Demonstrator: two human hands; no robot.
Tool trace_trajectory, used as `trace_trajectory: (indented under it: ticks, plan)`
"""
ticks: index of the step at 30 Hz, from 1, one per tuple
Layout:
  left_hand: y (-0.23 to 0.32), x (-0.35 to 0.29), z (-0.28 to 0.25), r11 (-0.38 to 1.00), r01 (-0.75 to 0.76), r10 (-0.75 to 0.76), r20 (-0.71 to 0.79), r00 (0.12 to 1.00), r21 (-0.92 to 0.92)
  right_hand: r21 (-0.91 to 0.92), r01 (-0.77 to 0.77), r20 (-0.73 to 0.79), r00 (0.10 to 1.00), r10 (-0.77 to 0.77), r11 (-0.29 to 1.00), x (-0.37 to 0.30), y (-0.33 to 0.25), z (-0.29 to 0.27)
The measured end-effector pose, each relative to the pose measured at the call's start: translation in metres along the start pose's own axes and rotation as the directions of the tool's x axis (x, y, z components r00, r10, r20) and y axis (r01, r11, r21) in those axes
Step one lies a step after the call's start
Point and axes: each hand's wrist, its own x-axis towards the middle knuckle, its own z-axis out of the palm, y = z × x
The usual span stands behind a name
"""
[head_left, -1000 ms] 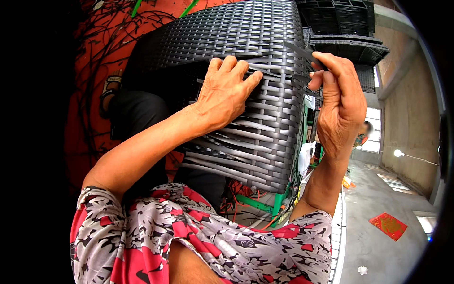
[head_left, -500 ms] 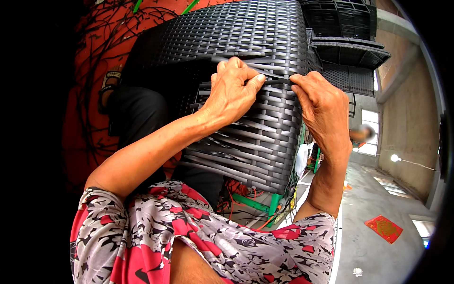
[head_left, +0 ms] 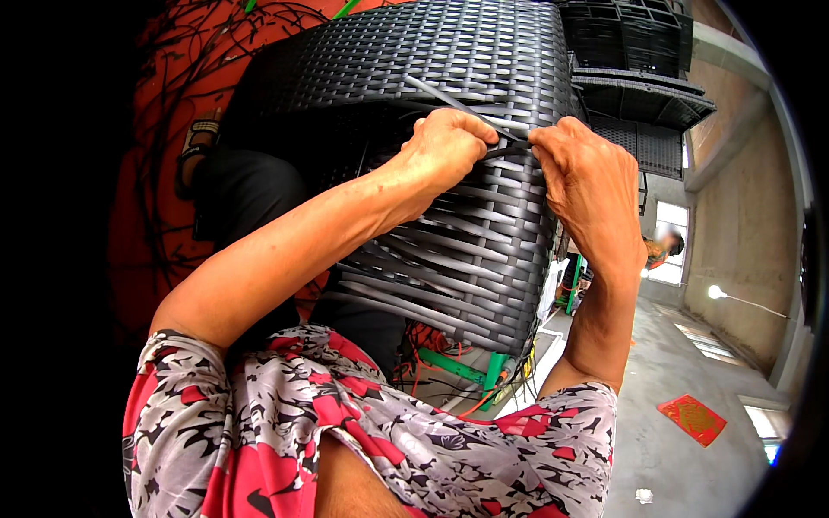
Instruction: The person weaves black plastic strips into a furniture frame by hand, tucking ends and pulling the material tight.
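Observation:
A dark grey wicker panel (head_left: 436, 52), woven from flat plastic strips, lies across in front of me. Its upper part is tightly woven; lower down, loose strips run crosswise with gaps between them. My left hand (head_left: 453, 147) is closed, with thumb and index finger pinching a strip near the panel's right side. A loose strip end (head_left: 440, 93) sticks out up and left above that hand. Just to the right, my right hand (head_left: 583, 168) pinches the same dark weaving strip (head_left: 511, 148) at the panel's right edge. The fingertips partly hide the strip.
Strip scraps litter the red floor (head_left: 164, 129) at far left. Below the panel is a green metal frame (head_left: 453, 367) with cables around it. More dark wicker pieces (head_left: 639, 95) are stacked at upper right. Another person (head_left: 663, 249) is in the background near a window.
My left hand has shifted right, closer to my right hand. The loose strip end now points up and left above it. My right hand stays at the panel's edge.

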Motion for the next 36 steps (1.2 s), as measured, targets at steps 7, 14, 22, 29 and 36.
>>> trace_trajectory:
  ticks: [7,14,22,29,36]
  plan:
    - [0.014,0.01,0.005,0.933,0.236,-0.254,-0.03,0.967,-0.271,-0.041,0.065,0.085,0.994,-0.061,0.997,0.013,0.003,-0.003]
    - [0.011,0.011,0.006,0.852,0.253,-0.304,-0.04,0.952,-0.458,0.054,0.031,0.035,0.999,-0.033,0.998,0.009,0.013,0.003]
    - [0.016,0.015,0.005,0.822,0.272,-0.347,-0.062,0.936,-0.501,-0.035,0.061,0.11,0.992,-0.057,0.998,0.02,0.005,-0.008]
    - [0.009,0.019,0.008,0.816,0.233,-0.308,-0.056,0.95,-0.529,-0.09,0.081,0.122,0.99,-0.07,0.993,0.021,0.007,0.001]
    - [0.008,0.007,0.007,0.952,0.056,-0.095,-0.117,0.989,-0.3,0.05,0.078,0.029,0.996,-0.08,0.996,0.013,0.004,0.017]
